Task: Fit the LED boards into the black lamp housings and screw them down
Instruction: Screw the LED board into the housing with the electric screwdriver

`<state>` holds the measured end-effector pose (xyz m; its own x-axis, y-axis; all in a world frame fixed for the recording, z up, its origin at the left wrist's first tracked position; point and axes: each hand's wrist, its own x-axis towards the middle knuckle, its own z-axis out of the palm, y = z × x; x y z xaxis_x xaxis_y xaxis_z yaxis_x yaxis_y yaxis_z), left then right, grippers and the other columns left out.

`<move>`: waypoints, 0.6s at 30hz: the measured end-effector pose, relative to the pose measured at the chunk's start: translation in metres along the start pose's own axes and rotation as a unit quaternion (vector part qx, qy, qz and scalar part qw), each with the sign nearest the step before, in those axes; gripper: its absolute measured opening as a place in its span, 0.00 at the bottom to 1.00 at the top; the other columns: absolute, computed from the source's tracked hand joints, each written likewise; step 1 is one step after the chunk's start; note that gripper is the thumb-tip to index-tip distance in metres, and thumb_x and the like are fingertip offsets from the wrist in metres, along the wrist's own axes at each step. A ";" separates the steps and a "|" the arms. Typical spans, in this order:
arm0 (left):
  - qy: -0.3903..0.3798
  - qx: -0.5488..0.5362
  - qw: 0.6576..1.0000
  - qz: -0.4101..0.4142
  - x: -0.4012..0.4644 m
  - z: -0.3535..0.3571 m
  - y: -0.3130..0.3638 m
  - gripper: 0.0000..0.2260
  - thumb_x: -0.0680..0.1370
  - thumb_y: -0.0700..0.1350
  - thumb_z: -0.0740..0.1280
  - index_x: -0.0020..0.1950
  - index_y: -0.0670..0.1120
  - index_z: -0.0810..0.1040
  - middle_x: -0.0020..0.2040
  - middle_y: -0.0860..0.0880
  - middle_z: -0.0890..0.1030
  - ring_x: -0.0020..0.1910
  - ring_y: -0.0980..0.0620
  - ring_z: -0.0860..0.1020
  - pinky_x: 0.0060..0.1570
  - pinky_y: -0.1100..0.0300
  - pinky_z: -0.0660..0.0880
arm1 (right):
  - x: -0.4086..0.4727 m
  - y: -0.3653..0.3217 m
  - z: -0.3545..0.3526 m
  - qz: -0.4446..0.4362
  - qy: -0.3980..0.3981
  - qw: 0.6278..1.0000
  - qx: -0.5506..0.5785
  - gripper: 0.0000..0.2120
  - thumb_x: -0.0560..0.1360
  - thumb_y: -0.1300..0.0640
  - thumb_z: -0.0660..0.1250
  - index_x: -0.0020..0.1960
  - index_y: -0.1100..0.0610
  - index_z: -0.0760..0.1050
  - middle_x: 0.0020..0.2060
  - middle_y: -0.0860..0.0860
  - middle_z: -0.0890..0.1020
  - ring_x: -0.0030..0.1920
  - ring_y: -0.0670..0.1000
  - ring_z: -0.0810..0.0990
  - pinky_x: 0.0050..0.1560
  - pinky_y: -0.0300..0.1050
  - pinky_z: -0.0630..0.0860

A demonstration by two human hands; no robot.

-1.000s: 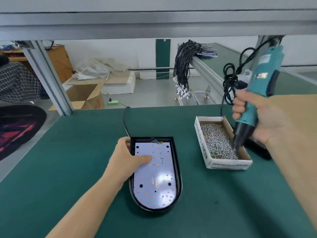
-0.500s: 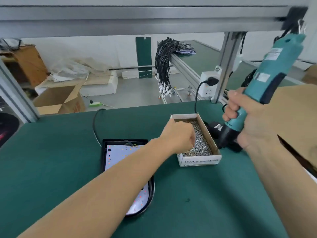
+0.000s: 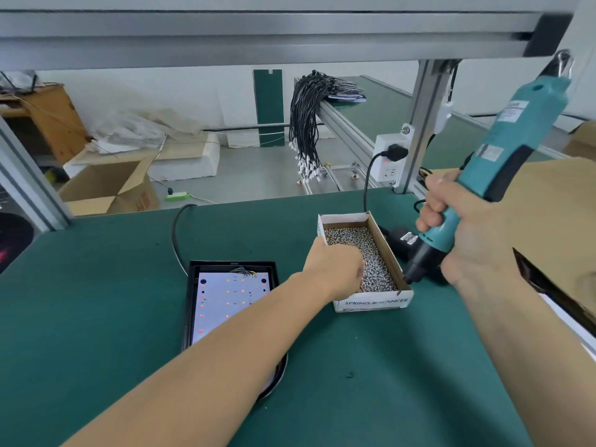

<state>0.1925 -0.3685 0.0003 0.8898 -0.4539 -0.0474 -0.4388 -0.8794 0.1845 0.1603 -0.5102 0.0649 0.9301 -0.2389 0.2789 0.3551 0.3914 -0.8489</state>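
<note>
A black lamp housing point(image 3: 193, 304) lies on the green bench with a white LED board point(image 3: 225, 301) seated inside it; my left forearm crosses over its near end. My left hand point(image 3: 335, 269) reaches into the small cardboard box point(image 3: 371, 303) of silver screws point(image 3: 371, 253), fingers curled down among them; what they hold is hidden. My right hand point(image 3: 464, 227) grips a teal electric screwdriver point(image 3: 503, 156), tilted, its black tip just above the box's near right corner.
A white socket with a black plug point(image 3: 390, 159) is mounted on the aluminium post behind the box. A black cable point(image 3: 175, 233) runs from the housing to the bench's far edge. Brown cardboard point(image 3: 554, 221) lies at the right. A bundle of black wires point(image 3: 309, 124) hangs beyond.
My left hand left the LED board and moved right into the screw box. The right hand lifted the screwdriver tip out of the screws towards the box's right corner.
</note>
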 end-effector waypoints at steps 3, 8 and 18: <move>0.016 -0.058 0.998 0.005 -0.005 0.002 -0.004 0.08 0.77 0.42 0.66 0.39 0.50 0.77 0.43 0.52 0.83 0.40 0.53 0.74 0.58 0.54 0.57 | -0.001 -0.001 0.001 0.001 0.003 1.000 0.003 0.12 0.68 0.62 0.66 0.35 0.52 0.64 0.26 0.46 0.68 0.22 0.44 0.65 0.27 0.35 0.66; 0.006 -0.015 1.000 0.001 -0.007 -0.002 -0.006 0.07 0.77 0.41 0.67 0.40 0.50 0.78 0.43 0.54 0.83 0.44 0.53 0.76 0.58 0.54 0.59 | -0.002 -0.003 0.005 0.002 0.008 1.000 0.016 0.12 0.69 0.63 0.66 0.36 0.52 0.64 0.26 0.46 0.68 0.22 0.44 0.65 0.27 0.35 0.66; -0.044 0.133 0.989 0.042 0.001 -0.009 0.007 0.09 0.74 0.34 0.61 0.38 0.47 0.72 0.41 0.51 0.80 0.43 0.49 0.75 0.62 0.51 0.62 | -0.005 -0.007 0.002 0.002 0.014 1.000 0.008 0.11 0.67 0.61 0.67 0.37 0.53 0.64 0.26 0.47 0.68 0.23 0.45 0.65 0.27 0.35 0.66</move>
<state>0.1914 -0.3736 0.0109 0.8401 -0.5267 -0.1300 -0.5378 -0.8399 -0.0725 0.1537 -0.5101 0.0708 0.9288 -0.2624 0.2616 0.3524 0.4072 -0.8426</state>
